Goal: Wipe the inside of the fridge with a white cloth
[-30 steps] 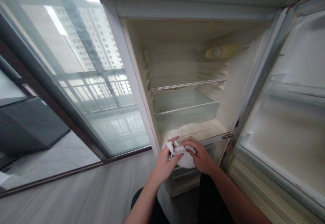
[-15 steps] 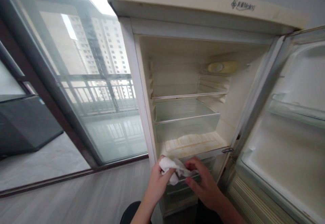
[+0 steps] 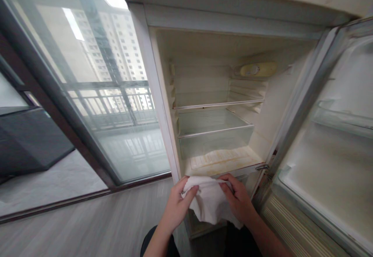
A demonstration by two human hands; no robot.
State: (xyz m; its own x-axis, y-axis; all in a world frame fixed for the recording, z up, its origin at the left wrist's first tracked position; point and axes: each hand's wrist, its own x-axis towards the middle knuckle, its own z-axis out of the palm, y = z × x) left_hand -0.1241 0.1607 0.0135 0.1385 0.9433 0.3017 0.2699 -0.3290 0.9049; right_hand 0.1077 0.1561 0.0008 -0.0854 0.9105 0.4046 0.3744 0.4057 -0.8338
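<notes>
A white cloth (image 3: pixel 209 202) hangs spread between my two hands in front of an open, empty fridge (image 3: pixel 221 47). My left hand (image 3: pixel 176 204) pinches its upper left corner. My right hand (image 3: pixel 239 202) grips its upper right edge. Both hands are closed on the cloth, just below the fridge's stained bottom floor (image 3: pixel 221 158).
Two glass shelves (image 3: pixel 214 127) sit inside the fridge. The fridge door (image 3: pixel 335 148) stands open at the right. A glass sliding door (image 3: pixel 96 94) fills the left, with a balcony railing behind. A dark cabinet (image 3: pixel 29 140) is at far left. Grey wood floor lies below.
The cloth was bunched between my hands; now it is unfolded and hangs open. My hands have moved apart a little.
</notes>
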